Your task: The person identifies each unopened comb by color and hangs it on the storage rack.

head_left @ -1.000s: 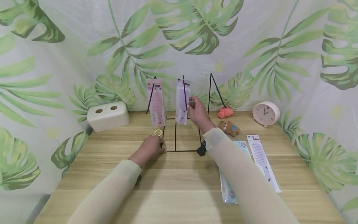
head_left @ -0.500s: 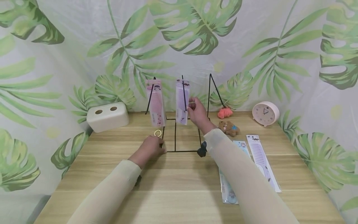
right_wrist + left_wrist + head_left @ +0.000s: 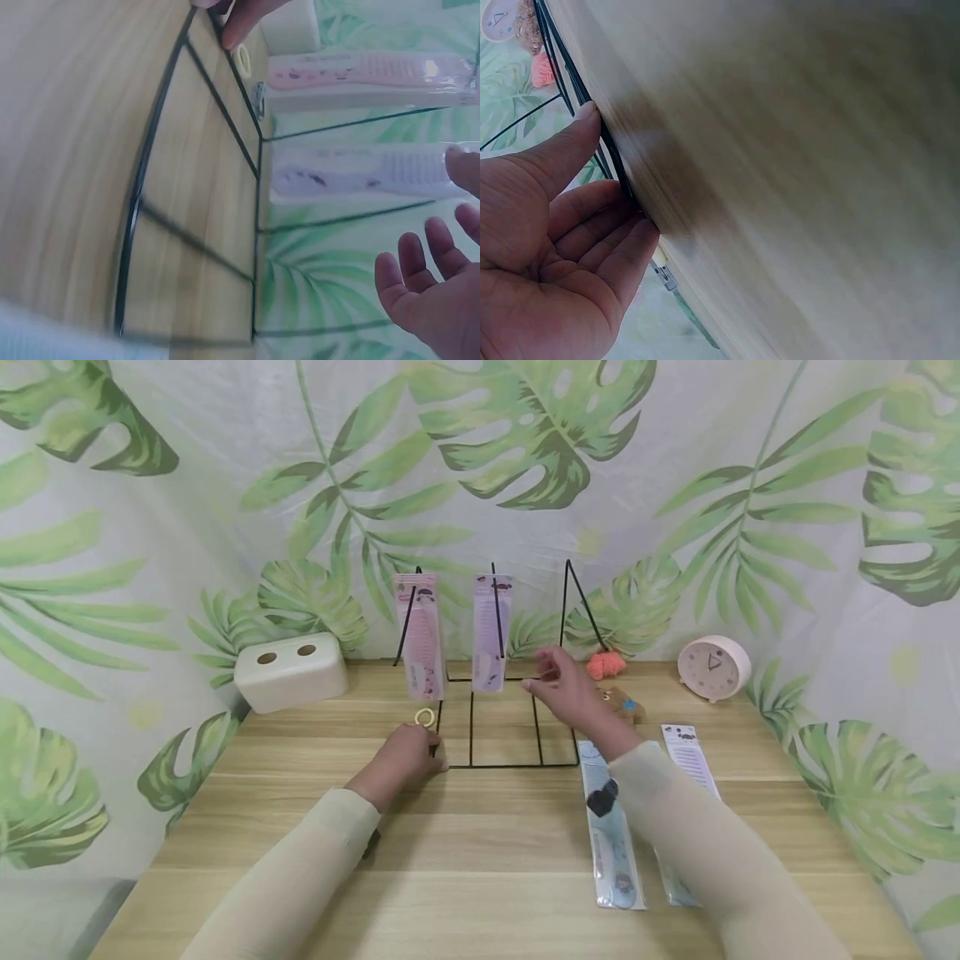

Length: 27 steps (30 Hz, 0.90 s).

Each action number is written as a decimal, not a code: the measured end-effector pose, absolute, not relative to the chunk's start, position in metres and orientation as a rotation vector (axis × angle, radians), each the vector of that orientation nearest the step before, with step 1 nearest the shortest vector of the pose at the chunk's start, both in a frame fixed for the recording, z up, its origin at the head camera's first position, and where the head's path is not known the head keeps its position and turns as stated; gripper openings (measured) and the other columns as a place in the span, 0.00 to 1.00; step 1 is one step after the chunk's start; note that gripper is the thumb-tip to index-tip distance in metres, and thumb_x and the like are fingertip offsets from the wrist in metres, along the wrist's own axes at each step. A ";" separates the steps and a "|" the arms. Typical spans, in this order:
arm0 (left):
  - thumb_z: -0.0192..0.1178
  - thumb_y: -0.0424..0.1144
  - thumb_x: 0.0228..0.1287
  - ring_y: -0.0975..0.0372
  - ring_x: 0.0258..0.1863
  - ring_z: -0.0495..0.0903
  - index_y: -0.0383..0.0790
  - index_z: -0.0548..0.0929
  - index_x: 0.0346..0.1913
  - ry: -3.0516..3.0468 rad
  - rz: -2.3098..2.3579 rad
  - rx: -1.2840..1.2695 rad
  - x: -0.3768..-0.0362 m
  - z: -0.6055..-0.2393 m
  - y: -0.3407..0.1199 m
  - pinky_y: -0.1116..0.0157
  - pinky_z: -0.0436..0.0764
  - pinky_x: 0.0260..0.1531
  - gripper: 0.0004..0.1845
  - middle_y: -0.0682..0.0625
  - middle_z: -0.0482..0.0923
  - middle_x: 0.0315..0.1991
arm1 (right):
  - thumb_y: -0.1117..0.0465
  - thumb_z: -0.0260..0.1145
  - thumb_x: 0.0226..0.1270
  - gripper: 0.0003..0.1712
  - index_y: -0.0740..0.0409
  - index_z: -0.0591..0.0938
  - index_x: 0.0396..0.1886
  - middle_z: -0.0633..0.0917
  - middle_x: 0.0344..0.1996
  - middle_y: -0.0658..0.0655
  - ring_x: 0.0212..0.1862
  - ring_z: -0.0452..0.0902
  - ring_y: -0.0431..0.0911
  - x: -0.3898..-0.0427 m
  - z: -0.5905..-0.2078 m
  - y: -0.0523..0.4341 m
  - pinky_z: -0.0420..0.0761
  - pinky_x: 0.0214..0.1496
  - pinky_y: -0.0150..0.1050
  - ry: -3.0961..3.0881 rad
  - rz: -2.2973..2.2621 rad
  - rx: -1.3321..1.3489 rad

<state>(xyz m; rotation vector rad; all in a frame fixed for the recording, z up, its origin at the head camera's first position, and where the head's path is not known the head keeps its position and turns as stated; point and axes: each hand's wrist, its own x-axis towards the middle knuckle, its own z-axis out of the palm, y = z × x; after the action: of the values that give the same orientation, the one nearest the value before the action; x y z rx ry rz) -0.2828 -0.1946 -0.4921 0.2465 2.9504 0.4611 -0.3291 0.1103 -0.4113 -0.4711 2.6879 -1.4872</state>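
Note:
A black wire display rack (image 3: pixel 517 766) with upright hooks stands on the wooden table. My left hand (image 3: pixel 405 752) grips its front left corner; in the left wrist view the thumb and fingers (image 3: pixel 634 259) lie around the dark wire. From the left hook hangs a pink comb in a clear packet (image 3: pixel 423 652), and a purple comb packet (image 3: pixel 487 670) hangs from the middle one. My right hand (image 3: pixel 573 689) is just right of the purple packet, apart from it. Its fingers are spread and loosely bent, holding nothing, as the right wrist view shows. The right hook bears no packet.
A blue comb packet (image 3: pixel 611 852) and a purple-lined packet (image 3: pixel 688 756) lie at the right, partly under my right sleeve. Behind are coral yarn (image 3: pixel 605 665), a brown plush toy (image 3: pixel 624 703) and a pink clock (image 3: pixel 712 668). A cream box (image 3: pixel 288 681) and yellow ring (image 3: pixel 424 717) lie left.
My right hand has let go of the purple comb packet and drawn back to the right, towards me. The packet stays hanging on the middle hook. The left hand has not moved.

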 end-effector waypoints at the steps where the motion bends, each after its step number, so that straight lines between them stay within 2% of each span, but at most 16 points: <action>1: 0.77 0.44 0.68 0.39 0.69 0.81 0.34 0.86 0.67 2.951 0.462 0.241 -0.283 -0.492 -0.195 0.43 0.77 0.74 0.28 0.33 0.85 0.65 | 0.51 0.70 0.80 0.32 0.56 0.72 0.75 0.80 0.66 0.63 0.68 0.78 0.59 -0.323 -0.412 0.119 0.84 0.69 0.58 2.710 -1.451 -0.495; 6: 0.77 0.43 0.68 0.38 0.69 0.80 0.34 0.86 0.67 2.938 0.471 0.232 -0.282 -0.495 -0.195 0.42 0.77 0.74 0.28 0.33 0.84 0.65 | 0.51 0.71 0.80 0.31 0.55 0.75 0.74 0.81 0.66 0.64 0.68 0.79 0.60 -0.295 -0.421 0.165 0.84 0.69 0.59 2.766 -1.341 -0.489; 13: 0.76 0.43 0.69 0.40 0.67 0.82 0.34 0.86 0.66 2.933 0.474 0.265 -0.279 -0.494 -0.193 0.43 0.79 0.73 0.27 0.34 0.86 0.64 | 0.47 0.71 0.79 0.36 0.65 0.74 0.74 0.82 0.66 0.71 0.67 0.79 0.68 -0.265 -0.439 0.238 0.83 0.66 0.66 2.932 -1.011 -0.403; 21: 0.76 0.42 0.68 0.42 0.63 0.85 0.34 0.88 0.63 2.954 0.488 0.296 -0.279 -0.489 -0.195 0.44 0.82 0.69 0.24 0.36 0.89 0.59 | 0.47 0.73 0.76 0.40 0.70 0.73 0.73 0.81 0.63 0.78 0.62 0.80 0.72 -0.253 -0.453 0.301 0.83 0.59 0.68 2.995 -0.721 -0.214; 27: 0.77 0.42 0.68 0.43 0.62 0.86 0.35 0.89 0.62 2.957 0.475 0.302 -0.281 -0.490 -0.196 0.44 0.83 0.68 0.24 0.36 0.89 0.58 | 0.44 0.74 0.73 0.48 0.77 0.67 0.74 0.79 0.61 0.83 0.60 0.78 0.75 -0.248 -0.471 0.330 0.81 0.58 0.70 2.898 -0.616 -0.042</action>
<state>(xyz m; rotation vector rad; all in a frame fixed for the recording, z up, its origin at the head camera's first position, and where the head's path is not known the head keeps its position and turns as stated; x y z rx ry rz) -0.2810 -0.1959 -0.4903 0.3021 2.9570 0.4746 -0.2476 0.3297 -0.4709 -0.0416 2.8983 -0.6162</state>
